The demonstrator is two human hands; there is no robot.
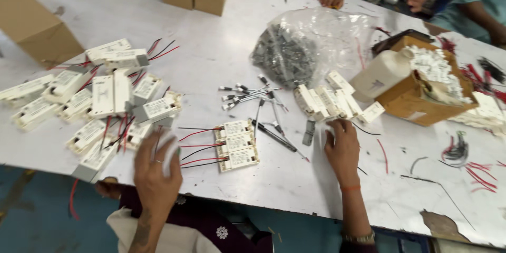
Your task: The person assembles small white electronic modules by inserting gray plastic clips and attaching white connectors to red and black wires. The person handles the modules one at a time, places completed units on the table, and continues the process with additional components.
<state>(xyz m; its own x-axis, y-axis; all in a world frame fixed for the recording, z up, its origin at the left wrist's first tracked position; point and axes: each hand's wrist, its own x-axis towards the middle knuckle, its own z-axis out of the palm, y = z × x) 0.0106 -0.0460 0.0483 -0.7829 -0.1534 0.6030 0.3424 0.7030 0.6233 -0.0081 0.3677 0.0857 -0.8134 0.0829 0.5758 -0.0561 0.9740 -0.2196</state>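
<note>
the white bench carries a big heap of white driver modules at left. three more modules with red and black leads lie between the hands. they look light, rigid and slick, best pinched by the casing sides, not the wires. left hand fingers spread wide, holding nothing; right hand rests flat, empty.
</note>
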